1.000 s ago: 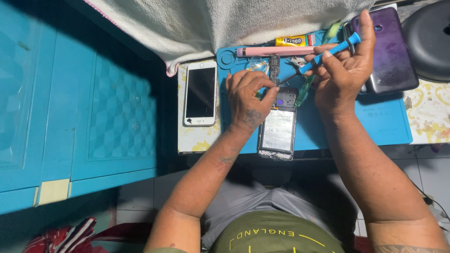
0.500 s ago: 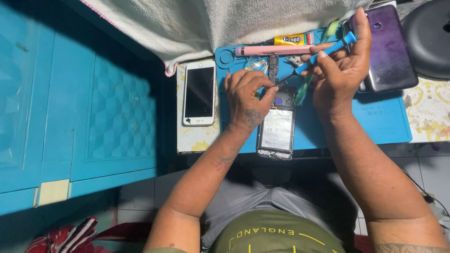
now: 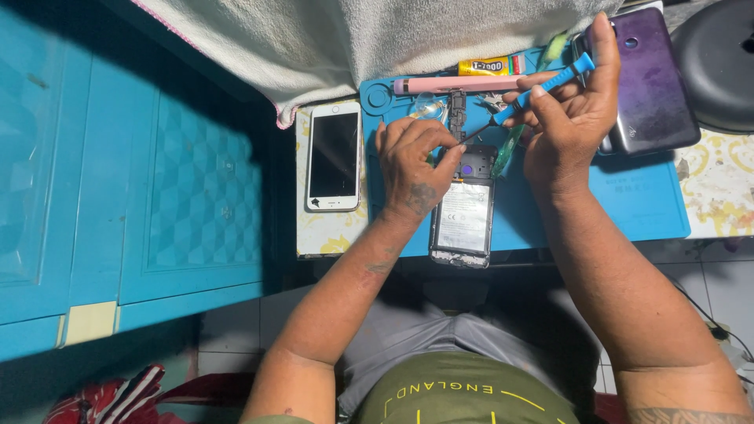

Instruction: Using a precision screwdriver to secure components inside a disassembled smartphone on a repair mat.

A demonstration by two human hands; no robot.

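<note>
Head view shows little change since half a second ago: the right hand (image 3: 569, 118) stays clamped on the blue screwdriver (image 3: 542, 86), its tip over the opened phone (image 3: 463, 208) on the blue mat (image 3: 628, 204); the left hand (image 3: 412, 161), fingertips pinched together, steadies the phone's top.

Single head-worn view, looking steeply down, close over blue work mat (image 3: 628, 204) and lap
</note>
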